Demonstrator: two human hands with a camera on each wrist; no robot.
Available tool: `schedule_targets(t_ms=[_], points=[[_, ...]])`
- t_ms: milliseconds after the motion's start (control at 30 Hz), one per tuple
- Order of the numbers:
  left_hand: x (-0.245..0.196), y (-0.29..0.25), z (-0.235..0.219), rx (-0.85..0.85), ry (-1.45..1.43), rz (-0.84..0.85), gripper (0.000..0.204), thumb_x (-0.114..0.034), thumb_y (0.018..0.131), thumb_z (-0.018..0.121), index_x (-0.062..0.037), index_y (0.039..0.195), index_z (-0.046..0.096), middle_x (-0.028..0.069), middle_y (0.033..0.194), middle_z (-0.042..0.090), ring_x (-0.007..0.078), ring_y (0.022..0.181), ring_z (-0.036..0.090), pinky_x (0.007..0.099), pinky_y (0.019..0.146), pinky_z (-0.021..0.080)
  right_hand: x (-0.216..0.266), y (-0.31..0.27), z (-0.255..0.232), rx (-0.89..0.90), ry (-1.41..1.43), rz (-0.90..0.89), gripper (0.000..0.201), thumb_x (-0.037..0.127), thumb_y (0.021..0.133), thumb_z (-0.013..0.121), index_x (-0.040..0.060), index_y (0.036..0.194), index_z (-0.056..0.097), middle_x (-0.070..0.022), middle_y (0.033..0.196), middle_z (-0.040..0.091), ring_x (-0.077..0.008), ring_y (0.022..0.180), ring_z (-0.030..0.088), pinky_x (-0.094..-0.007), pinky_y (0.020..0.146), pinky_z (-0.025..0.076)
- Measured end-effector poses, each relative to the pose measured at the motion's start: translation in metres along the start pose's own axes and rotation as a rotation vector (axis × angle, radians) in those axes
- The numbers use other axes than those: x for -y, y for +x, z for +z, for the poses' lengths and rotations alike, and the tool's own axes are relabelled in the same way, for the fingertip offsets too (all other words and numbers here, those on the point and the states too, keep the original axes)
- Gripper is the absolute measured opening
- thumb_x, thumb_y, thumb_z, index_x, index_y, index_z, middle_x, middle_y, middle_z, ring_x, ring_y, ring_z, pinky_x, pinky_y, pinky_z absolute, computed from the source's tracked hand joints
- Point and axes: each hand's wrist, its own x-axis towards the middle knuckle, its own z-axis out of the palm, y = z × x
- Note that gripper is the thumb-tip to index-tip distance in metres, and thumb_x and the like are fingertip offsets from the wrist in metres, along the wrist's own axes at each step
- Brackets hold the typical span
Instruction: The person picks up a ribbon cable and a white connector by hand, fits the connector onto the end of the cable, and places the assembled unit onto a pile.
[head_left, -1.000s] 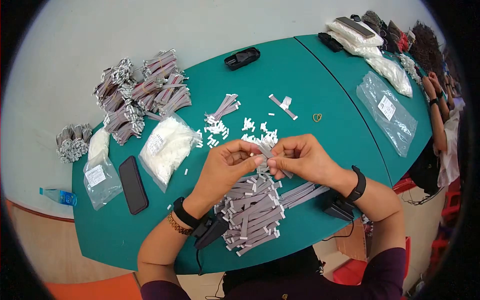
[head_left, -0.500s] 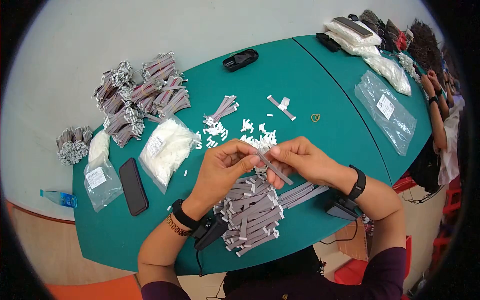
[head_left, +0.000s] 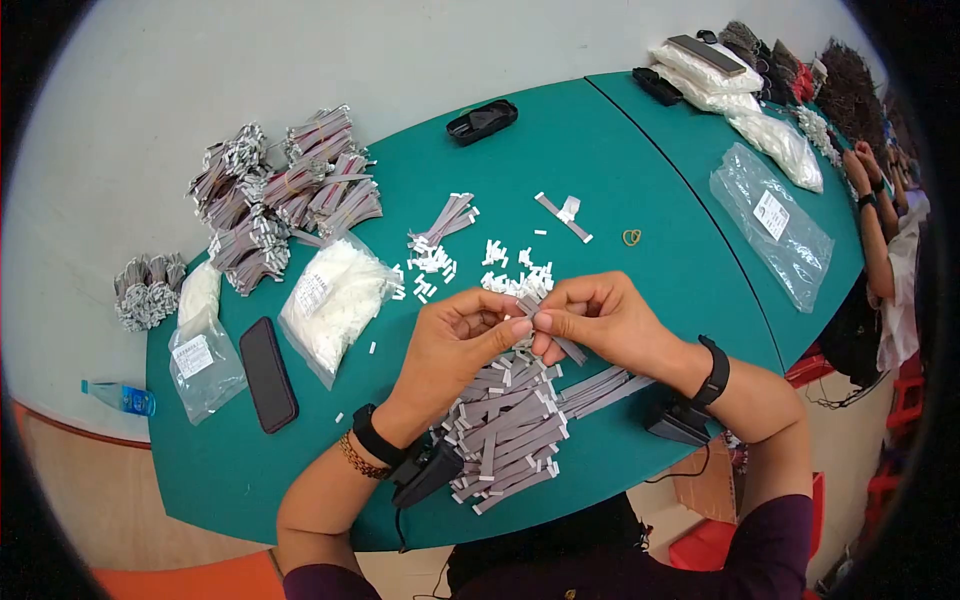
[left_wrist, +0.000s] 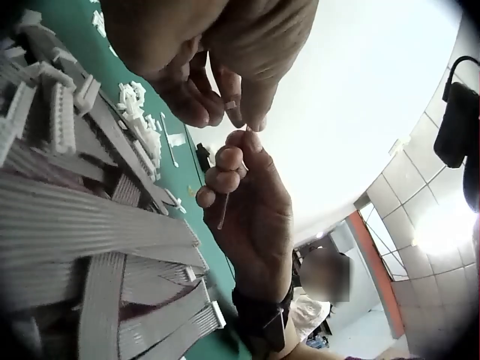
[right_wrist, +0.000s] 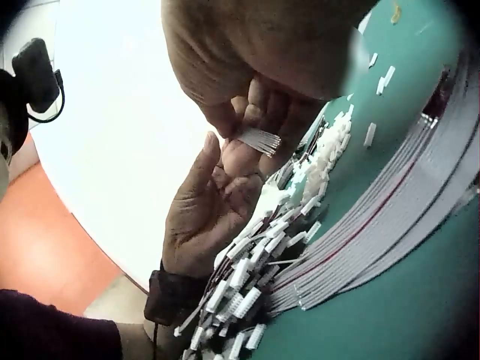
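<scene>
A short grey ribbon cable [head_left: 570, 348] is pinched between both hands, over a pile of similar cables [head_left: 510, 425] with white end pieces. My left hand [head_left: 455, 340] grips its upper part with thumb and curled fingers; my right hand [head_left: 612, 322] pinches it close beside, the thumbs nearly touching. In the right wrist view, fanned wire ends [right_wrist: 261, 141] with small bright tips stick out between the fingers of the right hand [right_wrist: 262, 45] and the left hand [right_wrist: 202, 210]. A small white piece [left_wrist: 230, 105] shows at the left hand's fingertips in the left wrist view.
Loose white connectors [head_left: 515, 275] lie beyond the hands on the green table [head_left: 600, 150]. At the left are a phone [head_left: 268, 375], a bag of white pieces [head_left: 335, 300] and bundled cables [head_left: 320, 190]. An empty-looking plastic bag [head_left: 775, 225] lies at the right.
Compared with half a second ago, my right fingers have closed in beside the left thumb and cover more of the cable. The left hand has shifted slightly right.
</scene>
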Motion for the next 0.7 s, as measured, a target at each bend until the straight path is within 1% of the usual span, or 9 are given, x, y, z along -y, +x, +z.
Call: schedule_targets(t_ms=[67, 167, 300, 400, 567, 700], points=[[-0.0003, -0.0011, 0.0027, -0.029, 0.013, 0.006, 0.014, -0.008, 0.082, 0.066, -0.0008, 0.093, 0.061, 0.0034, 0.087, 0.062, 0.0073, 0.078, 0.056, 0.0204, 0.069, 0.044, -0.0004, -0.0012, 0.0027, -0.008, 0.004, 0.001, 0.015, 0.011, 0.089, 0.057, -0.0034, 0.088, 0.061, -0.0085, 0.076, 0.066, -0.0118, 0.069, 0.064, -0.0220, 0.059, 0.051], [0.0027, -0.0009, 0.0017, -0.036, 0.035, 0.052, 0.013, -0.008, 0.082, 0.066, -0.0007, 0.091, 0.062, 0.0033, 0.086, 0.062, 0.0065, 0.075, 0.055, 0.0197, 0.067, 0.043, -0.0047, -0.0021, 0.0039, -0.012, -0.010, -0.003, 0.014, 0.010, 0.090, 0.056, -0.0033, 0.088, 0.061, -0.0085, 0.077, 0.066, -0.0122, 0.069, 0.065, -0.0218, 0.060, 0.052], [0.0022, -0.0023, 0.0051, -0.064, 0.035, 0.032, 0.012, -0.008, 0.082, 0.066, -0.0003, 0.090, 0.062, 0.0035, 0.085, 0.062, 0.0068, 0.072, 0.054, 0.0199, 0.065, 0.043, 0.0003, -0.0047, 0.0058, -0.021, -0.086, 0.005, 0.014, 0.010, 0.090, 0.056, -0.0033, 0.089, 0.061, -0.0091, 0.079, 0.066, -0.0123, 0.069, 0.065, -0.0214, 0.062, 0.052], [0.0037, -0.0020, 0.0038, -0.062, 0.004, 0.023, 0.012, -0.008, 0.082, 0.066, -0.0001, 0.091, 0.062, 0.0037, 0.085, 0.062, 0.0073, 0.072, 0.054, 0.0201, 0.065, 0.043, -0.0014, -0.0040, 0.0061, -0.011, -0.007, -0.027, 0.015, 0.010, 0.090, 0.055, -0.0039, 0.091, 0.061, -0.0099, 0.080, 0.066, -0.0130, 0.070, 0.065, -0.0218, 0.063, 0.053], [0.0068, -0.0018, 0.0021, -0.071, -0.057, -0.018, 0.012, -0.008, 0.083, 0.065, -0.0001, 0.091, 0.062, 0.0039, 0.086, 0.063, 0.0076, 0.071, 0.053, 0.0200, 0.065, 0.042, -0.0012, -0.0036, 0.0066, -0.006, 0.036, -0.035, 0.016, 0.010, 0.090, 0.056, -0.0045, 0.093, 0.061, -0.0112, 0.081, 0.066, -0.0143, 0.071, 0.065, -0.0236, 0.064, 0.054], [0.0063, -0.0017, 0.0028, -0.066, -0.052, -0.013, 0.012, -0.008, 0.082, 0.066, -0.0002, 0.091, 0.062, 0.0039, 0.085, 0.063, 0.0076, 0.071, 0.054, 0.0201, 0.064, 0.042, -0.0031, -0.0031, 0.0060, 0.000, 0.053, -0.038, 0.016, 0.010, 0.090, 0.055, -0.0046, 0.093, 0.061, -0.0114, 0.082, 0.066, -0.0141, 0.072, 0.065, -0.0236, 0.064, 0.054]])
